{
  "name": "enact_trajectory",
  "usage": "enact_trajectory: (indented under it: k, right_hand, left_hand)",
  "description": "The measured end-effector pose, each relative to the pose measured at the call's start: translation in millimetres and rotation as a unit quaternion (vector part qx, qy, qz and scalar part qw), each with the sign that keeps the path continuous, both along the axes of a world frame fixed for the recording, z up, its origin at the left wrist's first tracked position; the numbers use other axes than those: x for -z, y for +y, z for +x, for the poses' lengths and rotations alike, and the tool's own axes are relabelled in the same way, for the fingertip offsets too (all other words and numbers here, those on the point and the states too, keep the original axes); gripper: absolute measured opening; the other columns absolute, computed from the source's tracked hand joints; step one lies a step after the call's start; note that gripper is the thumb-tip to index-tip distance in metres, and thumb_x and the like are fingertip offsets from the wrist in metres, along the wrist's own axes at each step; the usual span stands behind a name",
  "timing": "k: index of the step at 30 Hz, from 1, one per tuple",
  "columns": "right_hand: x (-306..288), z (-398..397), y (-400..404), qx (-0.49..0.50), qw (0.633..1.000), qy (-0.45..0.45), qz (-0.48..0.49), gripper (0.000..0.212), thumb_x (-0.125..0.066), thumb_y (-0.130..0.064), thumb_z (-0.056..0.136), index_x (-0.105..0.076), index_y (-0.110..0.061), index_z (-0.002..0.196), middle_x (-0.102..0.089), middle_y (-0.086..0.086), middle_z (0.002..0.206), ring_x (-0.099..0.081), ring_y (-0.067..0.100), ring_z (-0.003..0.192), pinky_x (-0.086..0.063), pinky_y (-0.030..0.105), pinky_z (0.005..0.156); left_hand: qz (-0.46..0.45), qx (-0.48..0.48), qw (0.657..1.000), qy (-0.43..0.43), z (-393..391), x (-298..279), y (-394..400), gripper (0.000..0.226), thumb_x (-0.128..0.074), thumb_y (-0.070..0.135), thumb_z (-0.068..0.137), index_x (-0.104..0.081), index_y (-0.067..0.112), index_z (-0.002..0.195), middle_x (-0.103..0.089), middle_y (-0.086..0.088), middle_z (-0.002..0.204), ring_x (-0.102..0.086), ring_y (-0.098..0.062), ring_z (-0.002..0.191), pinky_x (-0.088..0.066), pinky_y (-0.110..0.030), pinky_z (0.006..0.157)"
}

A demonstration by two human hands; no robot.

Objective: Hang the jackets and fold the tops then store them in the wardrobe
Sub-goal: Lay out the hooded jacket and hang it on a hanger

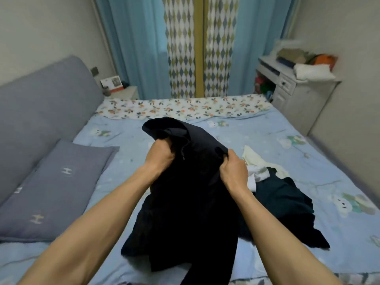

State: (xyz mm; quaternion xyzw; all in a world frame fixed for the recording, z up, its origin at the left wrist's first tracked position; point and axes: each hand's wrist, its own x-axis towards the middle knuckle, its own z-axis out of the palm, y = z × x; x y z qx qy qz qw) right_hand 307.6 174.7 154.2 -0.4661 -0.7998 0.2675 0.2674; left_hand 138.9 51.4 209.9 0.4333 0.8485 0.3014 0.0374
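Both hands grip black zip-front fabric jacket (191,182) held up over light-blue bear-print bed (308,161): left hand (159,156) fingers bunch collar area, right hand (234,171) fingers pinch shoulder. Dark and white clothes pile (273,188) just right.

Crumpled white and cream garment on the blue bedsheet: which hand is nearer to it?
Right. The right hand grips the black zip-up jacket just left of the crumpled white and cream garment; the left hand grips the jacket's collar farther left.
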Motion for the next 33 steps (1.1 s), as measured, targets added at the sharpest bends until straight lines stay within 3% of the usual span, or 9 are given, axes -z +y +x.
enact_trajectory:
  k: [7,10,14,18,22,25,28,30,33]
  right_hand:
    - [-85.0,-25.5,-26.0,-0.019,0.994,0.105,0.038,0.015,-0.034,-0.014,0.1,-0.049,-0.009,0.1,-0.061,0.02,0.087,-0.057,0.039,0.08,-0.044,0.043,0.065]
    - [-120.2,-33.3,-33.9,-0.034,0.987,0.14,0.073,0.016,-0.035,-0.015,0.1,-0.049,-0.009,0.102,-0.061,0.017,0.089,-0.055,0.036,0.08,-0.046,0.045,0.066]
    - [-132.8,-36.5,-47.1,-0.034,0.993,0.081,0.082,0.013,-0.037,-0.019,0.103,-0.044,-0.012,0.096,-0.056,0.013,0.089,-0.049,0.032,0.078,-0.04,0.04,0.066]
    - [-135.4,-30.4,-63.8,-0.016,0.988,0.107,0.112,0.019,-0.037,-0.022,0.103,-0.05,-0.01,0.1,-0.064,0.019,0.091,-0.058,0.038,0.082,-0.049,0.045,0.068]
    - [-153.6,-18.3,-71.1,-0.02,0.985,0.106,0.133,0.023,-0.038,-0.022,0.103,-0.054,-0.005,0.102,-0.064,0.02,0.094,-0.058,0.039,0.084,-0.049,0.046,0.069]
    - [-164.4,-8.6,-74.6,-0.024,0.984,0.11,0.141,0.024,-0.039,-0.02,0.103,-0.056,-0.003,0.103,-0.064,0.021,0.096,-0.058,0.039,0.088,-0.046,0.043,0.068]
    - [-173.8,9.7,-81.9,-0.03,0.973,0.165,0.157,0.019,-0.041,-0.014,0.102,-0.055,-0.001,0.098,-0.064,0.022,0.089,-0.057,0.037,0.079,-0.038,0.039,0.06]
    - [-179.1,19.9,-84.4,-0.035,0.969,0.181,0.162,0.017,-0.042,-0.011,0.1,-0.055,-0.001,0.096,-0.062,0.022,0.086,-0.052,0.033,0.073,-0.033,0.036,0.059]
    - [-177.7,48.2,-91.6,-0.076,0.978,0.13,0.144,0.017,-0.041,-0.011,0.1,-0.053,-0.004,0.091,-0.061,0.023,0.086,-0.056,0.039,0.078,-0.037,0.037,0.062]
  left_hand:
    - [0.035,0.006,0.999,-0.005,-1.9,-90.7,-22.2,0.042,-0.032,0.031,0.087,-0.058,-0.002,0.09,-0.063,-0.028,0.095,-0.061,-0.043,0.088,-0.046,-0.044,0.073]
    - [0.104,-0.071,0.991,-0.038,-2.3,-127.3,-40.1,0.028,-0.038,0.008,0.1,-0.059,-0.009,0.109,-0.061,-0.026,0.109,-0.059,-0.039,0.104,-0.045,-0.038,0.082]
    - [0.146,-0.043,0.969,-0.197,-1.3,-135.3,-58.8,0.017,-0.045,0.022,0.097,-0.059,0.016,0.089,-0.058,-0.027,0.128,-0.06,-0.036,0.107,-0.049,-0.039,0.093]
    - [0.174,-0.043,0.961,-0.212,-10.3,-133.0,-68.4,0.028,-0.03,0.034,0.087,-0.052,0.017,0.083,-0.059,-0.026,0.099,-0.057,-0.044,0.089,-0.049,-0.049,0.089]
    - [0.165,-0.045,0.975,-0.142,-4.2,-145.3,-77.6,0.059,-0.032,0.036,0.08,-0.057,0.001,0.121,-0.059,-0.027,0.122,-0.057,-0.044,0.114,-0.048,-0.051,0.098]
    - [0.142,-0.04,0.988,-0.045,18.1,-162.8,-87.6,0.059,-0.034,0.037,0.082,-0.059,0.004,0.123,-0.059,-0.027,0.125,-0.055,-0.042,0.117,-0.043,-0.048,0.102]
    - [0.158,-0.052,0.986,0.023,39.6,-172.1,-95.2,0.042,-0.042,0.028,0.094,-0.061,-0.001,0.117,-0.063,-0.03,0.111,-0.06,-0.043,0.104,-0.044,-0.038,0.082]
    - [0.18,-0.074,0.98,0.026,51.0,-175.4,-100.9,0.03,-0.046,0.02,0.099,-0.061,-0.002,0.112,-0.065,-0.024,0.106,-0.062,-0.038,0.101,-0.04,-0.036,0.078]
    - [0.189,-0.088,0.968,-0.141,88.9,-178.8,-116.7,0.046,-0.049,0.032,0.094,-0.058,-0.005,0.12,-0.062,-0.014,0.113,-0.06,-0.029,0.104,-0.042,-0.031,0.089]
